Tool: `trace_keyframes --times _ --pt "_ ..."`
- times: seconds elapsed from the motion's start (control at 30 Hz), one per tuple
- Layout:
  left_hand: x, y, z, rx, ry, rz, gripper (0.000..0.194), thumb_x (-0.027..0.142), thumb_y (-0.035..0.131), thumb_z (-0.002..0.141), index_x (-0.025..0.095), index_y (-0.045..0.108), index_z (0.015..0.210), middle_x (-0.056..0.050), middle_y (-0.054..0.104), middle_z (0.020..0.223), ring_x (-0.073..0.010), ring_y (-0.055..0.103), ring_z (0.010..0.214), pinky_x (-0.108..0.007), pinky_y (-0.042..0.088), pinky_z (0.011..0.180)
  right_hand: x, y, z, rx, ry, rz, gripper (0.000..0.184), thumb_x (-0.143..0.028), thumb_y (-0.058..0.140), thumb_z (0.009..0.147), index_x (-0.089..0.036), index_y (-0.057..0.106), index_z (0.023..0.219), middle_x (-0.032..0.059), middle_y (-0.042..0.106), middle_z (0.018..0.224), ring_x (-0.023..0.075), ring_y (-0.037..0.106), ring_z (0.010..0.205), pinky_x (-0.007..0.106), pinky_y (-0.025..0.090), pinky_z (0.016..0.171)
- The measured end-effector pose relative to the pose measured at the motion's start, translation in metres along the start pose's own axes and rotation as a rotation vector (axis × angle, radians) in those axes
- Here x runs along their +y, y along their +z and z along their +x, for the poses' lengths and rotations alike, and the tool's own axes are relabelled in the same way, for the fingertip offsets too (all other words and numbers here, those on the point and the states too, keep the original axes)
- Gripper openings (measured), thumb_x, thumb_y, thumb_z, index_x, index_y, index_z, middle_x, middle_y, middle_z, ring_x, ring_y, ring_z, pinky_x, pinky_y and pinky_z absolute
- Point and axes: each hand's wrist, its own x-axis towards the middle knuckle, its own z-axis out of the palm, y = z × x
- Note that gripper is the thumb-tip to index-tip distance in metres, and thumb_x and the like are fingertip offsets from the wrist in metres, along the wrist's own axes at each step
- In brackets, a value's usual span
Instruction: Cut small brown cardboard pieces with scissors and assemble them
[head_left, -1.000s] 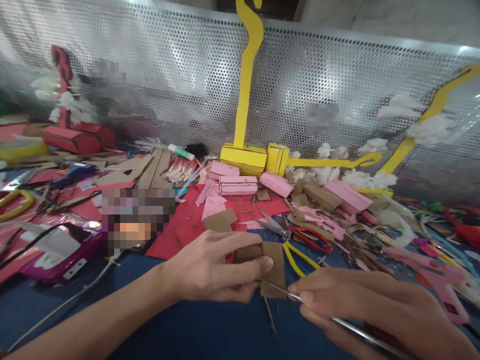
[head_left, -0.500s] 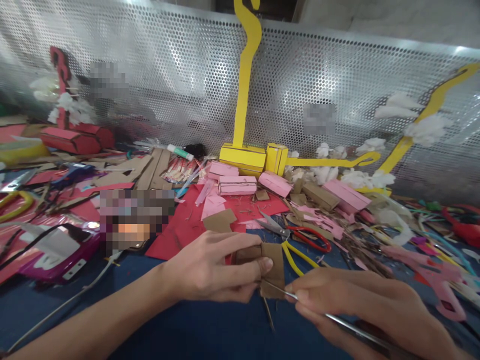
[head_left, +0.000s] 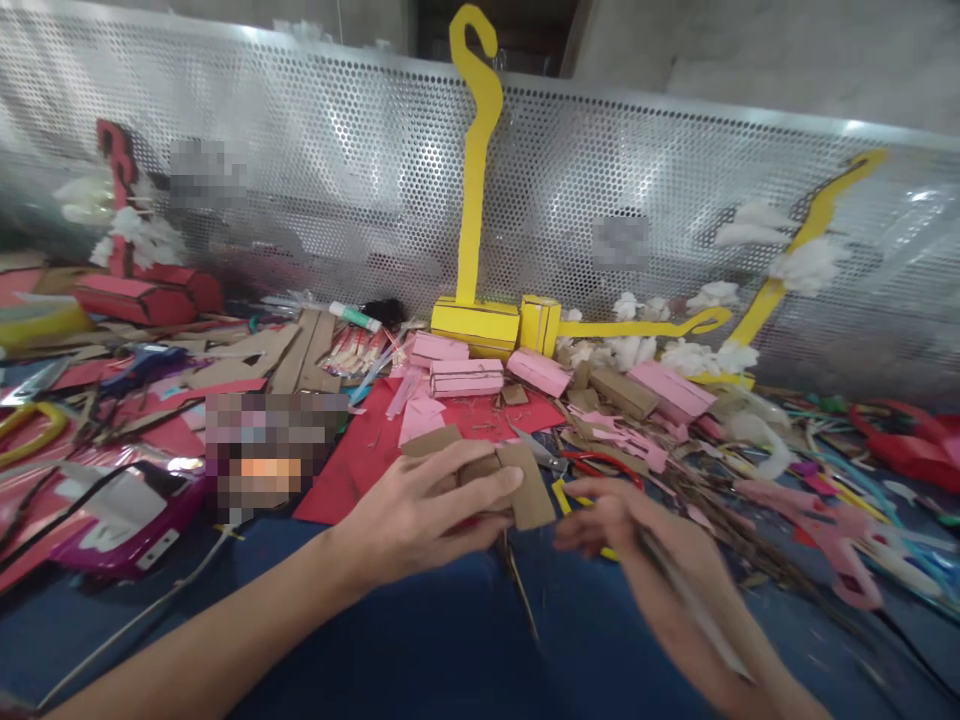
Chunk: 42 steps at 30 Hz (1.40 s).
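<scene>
My left hand is closed around a small folded piece of brown cardboard, its thumb and fingers pressing on the near part while a flat flap sticks out to the right. Beside that flap, my right hand has a slim silver craft knife tucked across the palm, its handle slanting back toward the wrist; motion blurs it, and its tip does not show. The right fingers reach close to the cardboard, apart from it. Partly behind them lie red-handled scissors and a yellow-handled tool.
Pink boxes and red card lie beyond my hands. Yellow hook-shaped pieces stand against a perforated metal panel. A pink glue gun is at the right, a purple-and-white device at the left, with scraps around.
The knife tip was against the cardboard's lower edge; my right hand has drawn it away and turned the handle back into the palm. My left hand has tilted the cardboard. The view has shifted slightly.
</scene>
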Motion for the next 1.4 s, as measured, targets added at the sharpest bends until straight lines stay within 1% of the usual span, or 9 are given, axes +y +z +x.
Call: trace_keyframes --times 0.17,0.3,0.43,0.57,0.77,0.87,0.93,1.13,1.4 --pt "-0.004 -0.004 0.003 -0.043 0.080 0.097 0.036 0.028 0.063 0.097 0.021 0.060 0.132 -0.012 0.071 0.122 -0.0200 0.074 0.101 -0.029 0.066 0.077 -0.009 0.031 0.011 -0.197 0.183 0.200 0.028 -0.046 0.066 0.095 -0.019 0.065 0.086 0.0013 0.069 0.072 0.0177 0.068 0.065 0.026 0.056 0.061" --pt "-0.024 -0.016 0.013 -0.003 0.119 0.138 0.033 0.021 0.068 0.092 0.019 0.064 0.125 -0.011 0.070 0.124 -0.0188 0.075 0.097 -0.031 0.065 0.082 -0.009 0.011 0.015 -0.126 0.167 0.344 0.030 -0.038 0.055 0.100 -0.018 0.065 0.080 0.0031 0.070 0.075 0.0158 0.067 0.066 0.026 0.052 0.064" --pt "-0.021 -0.023 0.026 -0.140 -0.029 0.071 0.044 0.023 0.068 0.090 0.024 0.062 0.134 -0.015 0.058 0.146 -0.0324 0.059 0.131 -0.056 0.050 0.109 -0.006 -0.016 0.020 -0.407 0.128 0.245 0.027 -0.031 0.053 0.100 -0.016 0.065 0.080 0.0040 0.070 0.077 0.0144 0.066 0.066 0.025 0.051 0.064" --pt "0.007 -0.010 0.035 -0.191 -0.351 -0.473 0.050 0.034 0.067 0.094 0.019 0.055 0.141 -0.010 0.074 0.115 -0.0179 0.072 0.086 -0.031 0.063 0.074 -0.003 -0.025 0.030 -0.611 0.050 0.083 0.024 -0.031 0.053 0.100 -0.017 0.063 0.084 0.0022 0.068 0.074 0.0144 0.065 0.063 0.023 0.049 0.059" --pt "0.002 0.020 0.041 -0.228 -0.801 -0.867 0.021 0.035 0.067 0.094 0.014 0.067 0.097 -0.001 0.069 0.070 -0.0113 0.063 0.058 -0.021 0.053 0.057 0.025 -0.030 0.043 -0.501 -0.175 -0.287 0.022 -0.028 0.050 0.101 -0.022 0.069 0.112 0.0062 0.073 0.096 0.0194 0.066 0.081 0.029 0.052 0.075" --pt "-0.009 0.024 0.040 -0.143 -1.008 -0.976 0.027 0.041 0.070 0.091 0.015 0.065 0.096 0.001 0.066 0.066 -0.0098 0.060 0.056 -0.018 0.049 0.052 0.045 -0.040 0.048 -0.554 -0.203 -0.364 0.058 -0.012 0.044 0.095 -0.028 0.049 0.151 0.0097 0.068 0.130 0.0242 0.066 0.111 0.037 0.050 0.098" --pt "-0.010 0.027 0.038 -0.094 -1.095 -1.021 0.030 0.043 0.073 0.088 0.015 0.064 0.097 0.001 0.066 0.068 -0.0094 0.061 0.057 -0.017 0.049 0.052 0.060 -0.049 0.052 -0.460 -0.118 -0.415 0.068 -0.009 0.038 0.094 -0.031 0.037 0.159 0.0083 0.071 0.121 0.0243 0.068 0.108 0.040 0.052 0.097" --pt "-0.006 0.039 0.021 -0.096 -1.198 -1.072 0.042 0.038 0.077 0.085 0.013 0.064 0.116 -0.005 0.076 0.083 -0.0147 0.073 0.071 -0.025 0.059 0.069 0.096 -0.055 0.050 -0.338 0.077 -0.615 0.045 -0.044 0.060 0.094 -0.020 0.065 0.131 0.0157 0.066 0.136 0.0356 0.060 0.125 0.052 0.047 0.108" --pt "-0.009 0.050 0.000 -0.156 -1.202 -1.088 0.036 0.036 0.074 0.090 0.012 0.067 0.116 -0.008 0.080 0.091 -0.0180 0.078 0.078 -0.027 0.061 0.075 0.093 -0.042 0.044 -0.381 0.147 -0.671 0.045 -0.038 0.065 0.086 -0.017 0.063 0.126 0.0185 0.061 0.138 0.0371 0.054 0.134 0.050 0.047 0.108"
